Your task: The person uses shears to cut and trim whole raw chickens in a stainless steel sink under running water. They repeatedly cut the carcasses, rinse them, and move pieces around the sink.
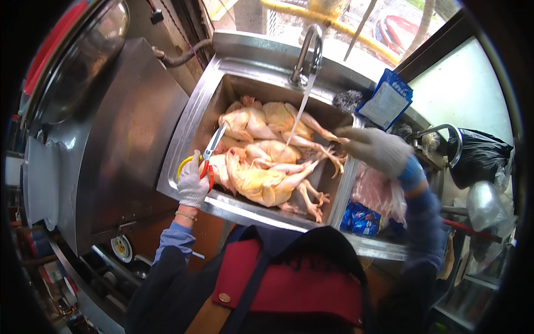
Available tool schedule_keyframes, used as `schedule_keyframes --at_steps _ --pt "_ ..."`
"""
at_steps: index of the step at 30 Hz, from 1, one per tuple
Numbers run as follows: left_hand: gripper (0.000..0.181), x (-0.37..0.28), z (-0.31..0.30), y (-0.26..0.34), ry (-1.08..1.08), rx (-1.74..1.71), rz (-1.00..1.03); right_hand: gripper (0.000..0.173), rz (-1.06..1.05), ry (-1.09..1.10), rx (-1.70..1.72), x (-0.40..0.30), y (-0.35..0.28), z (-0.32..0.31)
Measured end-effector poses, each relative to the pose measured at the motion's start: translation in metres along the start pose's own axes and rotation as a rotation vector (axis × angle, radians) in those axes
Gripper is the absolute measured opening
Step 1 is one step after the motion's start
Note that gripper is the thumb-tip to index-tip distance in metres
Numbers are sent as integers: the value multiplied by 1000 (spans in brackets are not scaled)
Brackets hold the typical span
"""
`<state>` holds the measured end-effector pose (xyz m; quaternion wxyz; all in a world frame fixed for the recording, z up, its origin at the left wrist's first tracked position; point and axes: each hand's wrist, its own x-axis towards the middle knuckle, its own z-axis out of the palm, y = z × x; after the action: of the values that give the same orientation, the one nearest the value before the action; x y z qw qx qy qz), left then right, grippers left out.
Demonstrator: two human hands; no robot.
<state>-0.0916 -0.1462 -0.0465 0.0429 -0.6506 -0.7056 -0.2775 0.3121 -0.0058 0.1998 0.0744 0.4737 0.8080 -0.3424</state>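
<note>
My left hand (193,183), in a pale knit glove, holds kitchen scissors (214,142) with red and yellow handles over the left front rim of a steel sink (180,152). The blades point away from me and stand slightly apart. Several plucked whole chickens (267,183), feet still on, lie piled in the basin. My gloved right hand (377,148) is motion-blurred above the right rim, its fingertips by the chicken feet (336,160). Whether it grips a foot cannot be told. Water runs from the curved faucet (319,46) onto the chickens.
Right of the basin lie raw meat in clear plastic (373,190) and a blue package (361,219). A steel-wool scrubber (348,101) and a blue-and-white packet (386,100) sit at the back right. A black plastic bag (475,156) hangs farther right. A steel cabinet (125,137) stands left.
</note>
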Motion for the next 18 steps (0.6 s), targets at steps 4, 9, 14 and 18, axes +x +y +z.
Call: schedule_keyframes --at_steps 4,9,14,18 --pt "64 -8 13 -1 -52 -52 57 46 74 186 1768 88 46 82" --pt "63 -34 11 -14 -66 -93 -40 38 -15 294 2161 168 23 91" --pt "65 -36 17 -11 -41 -100 -159 18 -186 329 1516 196 61 106" --pt "66 -34 16 -12 -53 -40 -160 48 -204 155 1410 193 58 114"
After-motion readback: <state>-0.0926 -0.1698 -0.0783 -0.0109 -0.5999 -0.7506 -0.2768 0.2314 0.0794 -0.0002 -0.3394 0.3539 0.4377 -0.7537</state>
